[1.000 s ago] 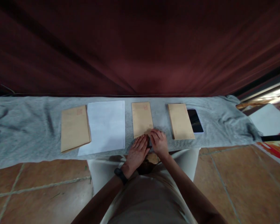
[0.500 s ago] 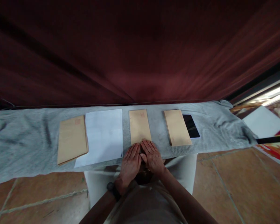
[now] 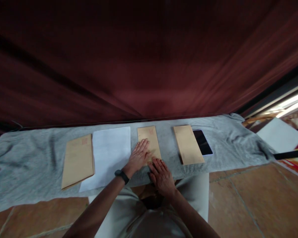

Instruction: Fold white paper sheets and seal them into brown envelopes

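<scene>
A narrow brown envelope (image 3: pixel 151 138) lies in the middle of the grey cloth (image 3: pixel 34 158). My left hand (image 3: pixel 138 155) rests flat on its left half, fingers stretched out and together. Just below the envelope's near edge, my right hand (image 3: pixel 161 173) lies flat on the cloth with its fingers apart, fingertips touching the envelope's bottom edge. A black band sits on my left wrist. Neither hand holds anything.
A white sheet (image 3: pixel 109 155) lies left of the envelope, with a wider brown envelope stack (image 3: pixel 77 160) beyond it. To the right sit another brown envelope stack (image 3: pixel 188 143) and a dark phone (image 3: pixel 202 141). A dark red curtain hangs behind. Tiled floor shows below.
My left hand has slid up from the envelope's near edge onto its surface. My right hand stayed at the near edge and flattened. The view has shifted down a little.
</scene>
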Tool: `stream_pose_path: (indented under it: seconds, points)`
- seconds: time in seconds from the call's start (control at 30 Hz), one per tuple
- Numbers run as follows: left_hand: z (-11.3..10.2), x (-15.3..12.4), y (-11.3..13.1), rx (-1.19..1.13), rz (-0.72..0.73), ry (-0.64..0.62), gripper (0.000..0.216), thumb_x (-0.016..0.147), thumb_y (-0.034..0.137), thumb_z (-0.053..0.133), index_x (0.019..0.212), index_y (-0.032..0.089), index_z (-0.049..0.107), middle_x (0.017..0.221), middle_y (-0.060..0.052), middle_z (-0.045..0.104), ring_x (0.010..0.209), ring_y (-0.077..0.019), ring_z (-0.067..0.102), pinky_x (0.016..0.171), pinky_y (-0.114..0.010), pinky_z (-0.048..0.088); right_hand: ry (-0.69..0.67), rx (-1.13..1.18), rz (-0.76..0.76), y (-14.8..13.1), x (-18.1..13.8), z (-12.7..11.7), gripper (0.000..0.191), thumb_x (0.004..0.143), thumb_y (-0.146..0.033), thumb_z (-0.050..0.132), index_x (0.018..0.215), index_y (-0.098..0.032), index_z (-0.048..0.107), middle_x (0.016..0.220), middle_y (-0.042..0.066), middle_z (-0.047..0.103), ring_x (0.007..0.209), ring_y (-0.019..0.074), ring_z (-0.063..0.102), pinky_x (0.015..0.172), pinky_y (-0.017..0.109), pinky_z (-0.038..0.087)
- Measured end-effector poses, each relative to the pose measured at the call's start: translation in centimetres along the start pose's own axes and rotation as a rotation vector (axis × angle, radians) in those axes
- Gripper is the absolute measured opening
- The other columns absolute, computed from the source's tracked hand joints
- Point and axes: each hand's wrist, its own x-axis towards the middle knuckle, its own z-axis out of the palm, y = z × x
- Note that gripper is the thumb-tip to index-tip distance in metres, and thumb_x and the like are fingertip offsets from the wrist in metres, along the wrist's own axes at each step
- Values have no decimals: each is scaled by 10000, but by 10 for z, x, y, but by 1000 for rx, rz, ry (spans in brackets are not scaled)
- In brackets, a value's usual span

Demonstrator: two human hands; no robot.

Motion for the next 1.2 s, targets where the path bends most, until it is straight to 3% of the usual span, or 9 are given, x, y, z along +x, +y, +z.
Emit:
stream_pose_path:
  seconds: [0.17, 0.27, 0.33, 0.47, 0.57, 0.7, 0.93, 1.07, 1.2]
  points:
    - [0, 27, -30, 58, -110, 6, 615, 1017, 412, 361, 1531, 73, 340, 1595, -188, 357, 1513, -287, 265, 1222, -511, 257, 6, -6, -14, 1, 0, 2, 510, 993, -278, 539, 1490, -200, 457, 1583, 115, 403, 1464, 245, 375, 1188, 462, 374]
    - [-1, 33, -28, 74, -162, 24, 607, 1020, 398, 356, 1520, 54, 354, 1589, -202, 363, 1510, -291, 273, 1224, -506, 246, -3, -4, -6, 1, 1, 1, 505, 992, -278, 541, 1485, -204, 465, 1572, 114, 421, 1451, 245, 396, 1186, 456, 377]
    - [0, 31, -13, 56, -78, 3, 571, 1025, 374, 349, 1513, 79, 380, 1592, -178, 368, 1511, -268, 273, 1228, -477, 246, 1, 3, 7, 0, 1, 0, 489, 990, -282, 545, 1469, -206, 487, 1550, 113, 455, 1436, 250, 418, 1181, 459, 384]
    - [6, 28, 27, -20, 275, -109, 502, 1033, 375, 376, 1507, 219, 418, 1605, -61, 381, 1509, -183, 278, 1240, -398, 227, 11, 39, 35, -2, 1, 2, 390, 974, -294, 570, 1354, -208, 604, 1399, 91, 616, 1374, 250, 494, 1187, 467, 380]
    - [10, 40, 35, -32, 320, -133, 493, 1035, 403, 383, 1502, 250, 427, 1604, -42, 384, 1502, -162, 292, 1239, -385, 219, 12, 31, 37, -2, 1, 3, 425, 971, -306, 576, 1387, -215, 579, 1426, 87, 596, 1378, 253, 491, 1184, 465, 385]
    - [10, 68, 10, -8, 292, -173, 530, 1030, 427, 375, 1498, 185, 432, 1595, -77, 395, 1494, -170, 312, 1236, -378, 216, 0, -16, 28, -1, 1, 2, 545, 986, -307, 551, 1512, -226, 433, 1559, 97, 443, 1419, 258, 445, 1166, 459, 400]
    - [11, 98, -34, 19, 187, -150, 578, 1019, 434, 339, 1519, 150, 398, 1603, -109, 374, 1496, -202, 311, 1239, -398, 208, -22, -17, 25, 0, 1, 3, 564, 992, -308, 543, 1532, -238, 397, 1602, 98, 365, 1445, 258, 408, 1175, 462, 378]
    - [8, 82, -33, 12, 81, -98, 581, 1019, 432, 344, 1510, 128, 409, 1580, -146, 403, 1481, -225, 345, 1227, -443, 259, -7, -17, 30, 0, 0, 6, 545, 992, -303, 538, 1519, -230, 419, 1593, 100, 385, 1446, 254, 406, 1179, 457, 374]
    - [1, 20, 2, -43, 177, -103, 574, 1029, 442, 355, 1522, 150, 385, 1595, -120, 385, 1492, -196, 322, 1230, -411, 275, 23, 1, 38, 0, -2, 10, 480, 993, -310, 530, 1464, -221, 497, 1555, 87, 452, 1443, 247, 407, 1190, 462, 360]
